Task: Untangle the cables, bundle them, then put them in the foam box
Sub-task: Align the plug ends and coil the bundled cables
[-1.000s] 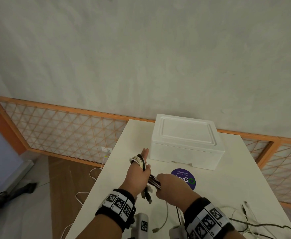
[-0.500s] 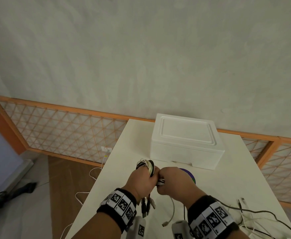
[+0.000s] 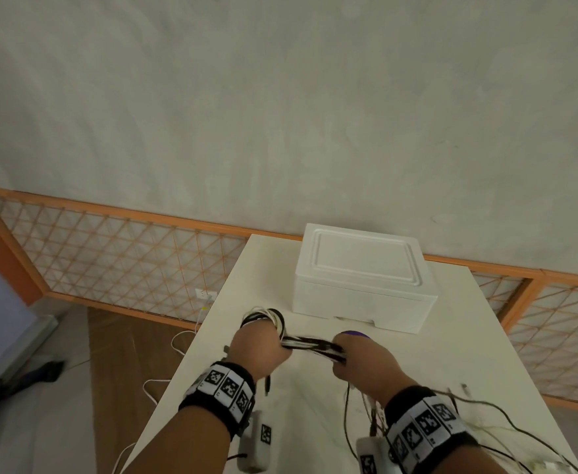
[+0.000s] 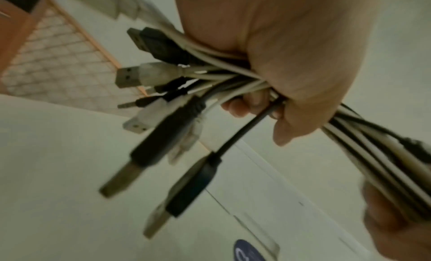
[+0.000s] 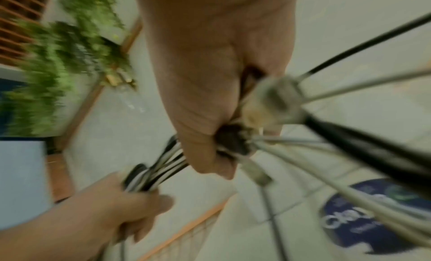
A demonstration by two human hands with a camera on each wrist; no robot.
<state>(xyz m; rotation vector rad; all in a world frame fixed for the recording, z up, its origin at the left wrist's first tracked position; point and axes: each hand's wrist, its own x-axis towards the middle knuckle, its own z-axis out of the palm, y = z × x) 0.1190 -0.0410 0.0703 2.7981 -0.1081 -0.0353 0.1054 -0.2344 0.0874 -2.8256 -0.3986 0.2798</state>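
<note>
Hands (image 3: 301, 354) farther apart, sticker (image 3: 352, 334) mostly hidden.

White foam box (image 3: 363, 285): matt, finely grained, moulded lid. Cream table top (image 3: 451, 336): smooth, low sheen. Black and white cable bundle (image 3: 311, 345): smooth plastic sheathing, slightly glossy. Plug ends (image 4: 130, 76): bare dull metal, black and translucent white plastic housings. Round purple sticker (image 5: 373, 215): smooth, faintly glossy. Black wrist bands (image 3: 219, 388): matt cloth, printed white marker panels. Orange lattice fence (image 3: 109, 254): wood-like frame, matt. Grey wall (image 3: 280, 114): rough, matt plaster.
</note>
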